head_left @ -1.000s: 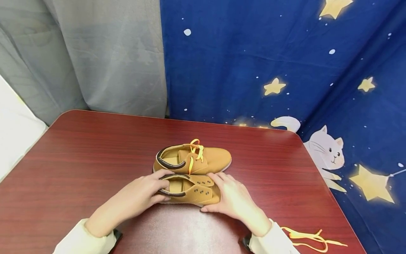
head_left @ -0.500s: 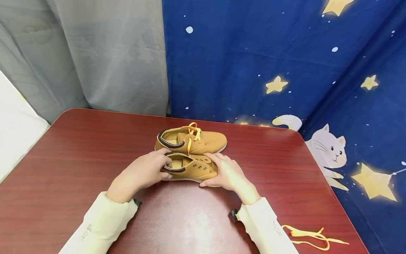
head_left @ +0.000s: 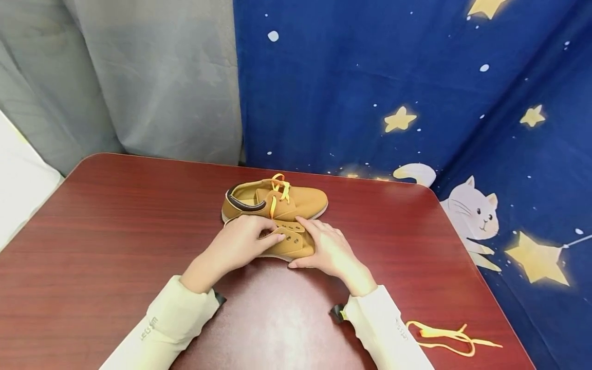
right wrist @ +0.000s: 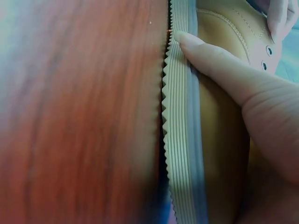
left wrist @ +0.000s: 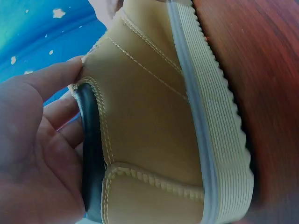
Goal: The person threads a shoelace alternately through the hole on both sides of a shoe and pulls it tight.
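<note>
Two tan shoes lie side by side on the table, toes to the right. My right hand (head_left: 333, 252) grips the toe of the near, unlaced shoe (head_left: 292, 247), its thumb along the ribbed sole (right wrist: 180, 116) in the right wrist view. Over that shoe's opening is my left hand (head_left: 242, 239), with the thumb at the eyelet flap (head_left: 285, 242) and the index finger reaching in by the tongue. The left wrist view shows its thumb at the upper's edge and the other fingers behind the black collar (left wrist: 93, 140). Touching behind is the far shoe (head_left: 307, 200), tied with a yellow lace (head_left: 283, 192).
A loose yellow shoelace (head_left: 446, 335) lies at the front right of the reddish-brown table (head_left: 115, 216). Beyond the table's far edge hang a grey curtain (head_left: 166, 77) and a blue curtain (head_left: 324, 92) with stars and a cat.
Both shoes have slid away from me toward the far edge. My left hand has moved from the near shoe's heel forward to its eyelet flap; the right has kept hold of the toe.
</note>
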Tool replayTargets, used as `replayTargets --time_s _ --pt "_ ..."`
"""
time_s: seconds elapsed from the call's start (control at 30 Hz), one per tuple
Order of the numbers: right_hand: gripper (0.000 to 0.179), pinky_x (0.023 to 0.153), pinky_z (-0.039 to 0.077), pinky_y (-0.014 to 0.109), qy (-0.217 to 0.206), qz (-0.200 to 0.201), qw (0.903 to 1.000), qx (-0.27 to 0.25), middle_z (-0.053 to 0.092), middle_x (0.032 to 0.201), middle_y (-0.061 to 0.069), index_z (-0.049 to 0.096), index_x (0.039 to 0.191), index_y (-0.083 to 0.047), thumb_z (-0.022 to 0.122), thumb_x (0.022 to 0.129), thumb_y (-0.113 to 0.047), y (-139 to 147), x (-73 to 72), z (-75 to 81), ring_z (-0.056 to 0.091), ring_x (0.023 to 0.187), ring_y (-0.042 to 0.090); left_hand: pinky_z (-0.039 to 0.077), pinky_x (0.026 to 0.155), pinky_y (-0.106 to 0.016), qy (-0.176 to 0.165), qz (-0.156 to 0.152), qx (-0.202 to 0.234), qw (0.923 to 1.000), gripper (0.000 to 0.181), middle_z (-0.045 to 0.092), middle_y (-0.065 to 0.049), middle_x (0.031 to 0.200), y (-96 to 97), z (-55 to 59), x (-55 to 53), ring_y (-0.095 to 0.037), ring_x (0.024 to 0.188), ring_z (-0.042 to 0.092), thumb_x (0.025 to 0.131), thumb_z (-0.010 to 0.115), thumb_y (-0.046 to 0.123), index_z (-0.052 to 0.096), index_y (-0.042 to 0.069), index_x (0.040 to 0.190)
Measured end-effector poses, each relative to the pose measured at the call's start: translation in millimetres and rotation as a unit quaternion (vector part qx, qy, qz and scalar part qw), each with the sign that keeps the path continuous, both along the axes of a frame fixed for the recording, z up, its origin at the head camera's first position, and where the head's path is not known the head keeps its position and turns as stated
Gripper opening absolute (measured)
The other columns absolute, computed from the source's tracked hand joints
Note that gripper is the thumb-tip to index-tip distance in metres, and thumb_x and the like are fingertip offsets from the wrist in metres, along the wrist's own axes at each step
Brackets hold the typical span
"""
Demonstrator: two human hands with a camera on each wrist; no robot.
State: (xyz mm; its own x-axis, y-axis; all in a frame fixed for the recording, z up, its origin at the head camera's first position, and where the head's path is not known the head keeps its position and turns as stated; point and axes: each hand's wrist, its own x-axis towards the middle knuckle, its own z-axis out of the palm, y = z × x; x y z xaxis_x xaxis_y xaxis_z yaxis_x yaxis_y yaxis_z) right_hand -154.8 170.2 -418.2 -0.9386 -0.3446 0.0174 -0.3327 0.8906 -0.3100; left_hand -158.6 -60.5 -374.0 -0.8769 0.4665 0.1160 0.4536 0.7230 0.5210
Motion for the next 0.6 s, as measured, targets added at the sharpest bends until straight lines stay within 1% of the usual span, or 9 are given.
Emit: replayTargets --time_s 0.07,0.13,0.2,0.3,0.37,0.43,0.47,0.53,0.6 --pt "0.111 0.113 0.038 0.056 0.001 0.011 0.9999 -0.005 0.051 0.151 0.006 0.034 0.158 -0.022 0.088 0.068 -0.057 2.0 2.9 0.9 0.048 0.141 0.032 0.034 0.058 -0.028 0.009 -0.012 -0.012 0.9998 0.036 0.038 0.010 0.059 0.0 -3.6 -2.0 -0.009 0.058 0.042 0.093 0.070 0.040 0.054 0.023 0.066" --pt "0.114 0.118 0.033 0.057 0.004 0.018 0.9997 -0.015 0.049 0.153 0.008 0.031 0.159 -0.020 0.089 0.068 -0.054 5.9 8.6 4.2 0.045 0.143 0.033 0.035 0.059 -0.029 0.012 -0.017 -0.023 0.9995 0.035 0.038 0.010 0.060 1.0 -5.4 -1.6 -0.009 0.061 0.043 0.091 0.072 0.042 0.054 0.024 0.067" --pt "0.113 0.120 0.030 0.057 0.008 0.023 0.9994 -0.025 0.048 0.154 0.009 0.031 0.160 -0.018 0.090 0.069 -0.051 12.8 18.2 11.3 0.044 0.144 0.032 0.036 0.061 -0.030 0.016 -0.019 -0.044 0.9987 0.033 0.039 0.010 0.061 2.4 -6.9 -0.4 -0.010 0.064 0.046 0.089 0.073 0.043 0.056 0.025 0.068" --pt "0.098 0.119 0.035 0.052 0.023 0.026 0.9984 -0.044 0.051 0.152 0.004 0.040 0.155 -0.018 0.087 0.074 -0.048 30.5 39.4 26.9 0.047 0.142 0.027 0.038 0.062 -0.030 0.017 -0.009 -0.057 0.9982 0.024 0.045 0.011 0.061 3.9 -7.3 1.7 -0.010 0.067 0.049 0.088 0.075 0.043 0.063 0.027 0.074" --pt "0.083 0.115 0.041 0.047 0.041 0.020 0.9977 -0.051 0.057 0.146 0.000 0.050 0.149 -0.020 0.084 0.078 -0.047 47.1 55.9 38.0 0.053 0.137 0.021 0.037 0.061 -0.031 0.023 0.003 -0.059 0.9980 0.028 0.044 0.010 0.060 4.1 -6.9 2.0 -0.011 0.065 0.048 0.087 0.075 0.044 0.062 0.026 0.071" --pt "0.067 0.109 0.047 0.041 0.062 0.002 0.9965 -0.055 0.064 0.137 -0.005 0.059 0.141 -0.024 0.081 0.082 -0.046 67.6 74.1 46.5 0.059 0.129 0.016 0.035 0.059 -0.031 0.032 0.014 -0.060 0.9976 0.033 0.041 0.009 0.059 4.6 -6.5 2.1 -0.012 0.061 0.045 0.087 0.076 0.045 0.059 0.025 0.068" --pt "0.059 0.105 0.049 0.039 0.076 -0.013 0.9954 -0.057 0.067 0.132 -0.007 0.062 0.137 -0.026 0.081 0.084 -0.044 79.0 83.9 49.8 0.062 0.125 0.014 0.034 0.058 -0.031 0.037 0.018 -0.061 0.9973 0.036 0.039 0.008 0.059 5.0 -6.5 2.2 -0.012 0.059 0.043 0.087 0.076 0.045 0.056 0.024 0.065" --pt "0.046 0.099 0.051 0.028 0.108 -0.049 0.9915 -0.053 0.071 0.124 -0.009 0.067 0.129 -0.028 0.080 0.086 -0.039 104.5 103.3 52.3 0.067 0.116 0.011 0.032 0.056 -0.032 0.045 0.023 -0.061 0.9968 0.042 0.037 0.007 0.058 6.4 -7.2 2.0 -0.013 0.057 0.042 0.087 0.075 0.046 0.050 0.023 0.062" --pt "0.037 0.092 0.050 0.015 0.129 -0.090 0.9863 -0.050 0.075 0.117 -0.008 0.070 0.124 -0.029 0.079 0.088 -0.031 130.6 124.5 52.0 0.069 0.108 0.005 0.032 0.055 -0.032 0.050 0.021 -0.062 0.9966 0.042 0.039 0.006 0.058 8.3 -8.4 2.3 -0.014 0.056 0.042 0.087 0.075 0.046 0.050 0.023 0.062"
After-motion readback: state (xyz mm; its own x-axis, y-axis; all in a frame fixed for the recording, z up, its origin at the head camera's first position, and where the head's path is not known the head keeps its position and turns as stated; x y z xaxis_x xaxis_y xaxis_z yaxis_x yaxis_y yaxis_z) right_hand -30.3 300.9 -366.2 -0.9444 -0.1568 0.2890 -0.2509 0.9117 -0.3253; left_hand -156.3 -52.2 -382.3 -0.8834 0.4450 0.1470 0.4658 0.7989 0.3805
